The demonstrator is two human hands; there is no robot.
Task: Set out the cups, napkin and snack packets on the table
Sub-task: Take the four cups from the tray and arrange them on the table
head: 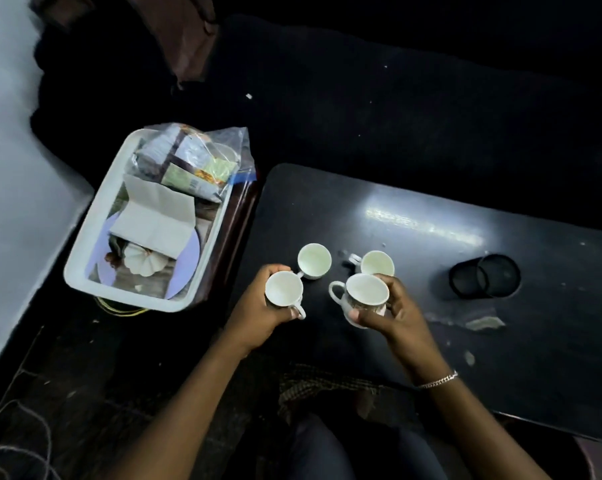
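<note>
My left hand grips a white cup at the near left of the black table. My right hand holds a patterned white cup with its handle pointing left. Two more white cups stand on the table just behind: one on the left, one on the right. A white tray sits left of the table. In it lie a folded white napkin and a clear plastic bag of snack packets.
A black mesh holder lies on its side at the right of the table. Scraps of torn wrapper lie near it. A pale wall runs along the left. Loose cord trails on the dark floor at the lower left.
</note>
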